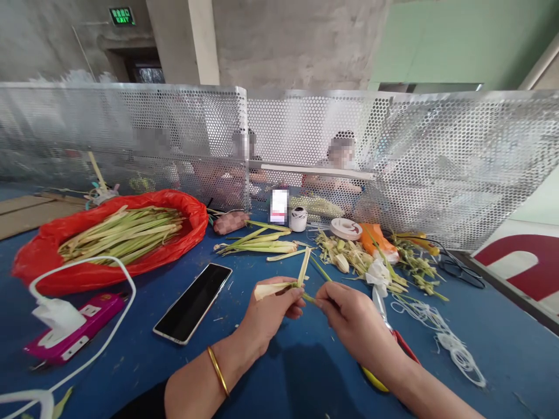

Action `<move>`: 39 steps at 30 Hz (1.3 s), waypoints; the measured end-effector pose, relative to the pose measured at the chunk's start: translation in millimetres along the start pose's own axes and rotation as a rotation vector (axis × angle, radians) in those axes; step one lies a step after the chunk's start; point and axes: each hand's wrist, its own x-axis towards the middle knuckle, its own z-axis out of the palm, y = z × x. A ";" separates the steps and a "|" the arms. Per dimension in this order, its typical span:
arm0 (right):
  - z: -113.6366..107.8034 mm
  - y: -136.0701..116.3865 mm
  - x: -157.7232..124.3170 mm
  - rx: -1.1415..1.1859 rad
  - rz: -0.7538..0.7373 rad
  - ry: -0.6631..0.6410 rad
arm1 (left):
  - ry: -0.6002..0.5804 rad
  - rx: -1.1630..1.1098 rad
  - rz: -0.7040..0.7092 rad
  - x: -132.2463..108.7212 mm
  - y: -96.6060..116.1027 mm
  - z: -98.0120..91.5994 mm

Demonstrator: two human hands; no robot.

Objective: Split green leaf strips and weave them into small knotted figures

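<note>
My left hand, with a gold bangle on its wrist, pinches a small folded piece of pale green plant leaf in front of me. One strip of it stands upright and another points left over the hand. My right hand is closed on the thin green end of the leaf piece, just right of the left hand. Scissors with red and yellow handles lie partly under my right forearm. Several leaf strips rest on the blue table beyond my hands.
A red bag of leaf strips, a black phone and a purple power strip with a white cable are at left. Tape, leaf scraps and white string lie right. People sit behind the perforated metal screen.
</note>
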 end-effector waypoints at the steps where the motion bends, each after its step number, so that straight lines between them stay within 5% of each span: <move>1: -1.1 0.1 0.2 -0.013 0.002 -0.013 | -0.004 -0.005 0.001 -0.6 0.6 -0.1; 9: -12.3 2.0 0.8 -0.151 -0.106 -0.037 | -0.041 0.086 -0.015 0.5 2.1 -3.2; 13: -16.0 -1.2 3.4 -0.099 -0.204 0.139 | -0.239 0.283 -0.053 -7.5 5.4 -0.3; 17: -6.3 -8.3 3.2 0.113 -0.117 -0.024 | -0.417 0.444 -0.063 -21.1 5.7 8.9; 24: 5.5 -6.9 4.0 0.318 0.002 -0.047 | -0.443 0.403 -0.129 -17.8 -12.7 10.4; 33: 15.4 -7.4 -0.5 0.340 0.083 0.079 | -0.489 0.605 -0.007 -22.7 -11.2 12.5; 39: 10.8 -1.7 3.4 0.320 -0.024 0.165 | -0.437 0.406 -0.161 -18.8 -9.5 12.5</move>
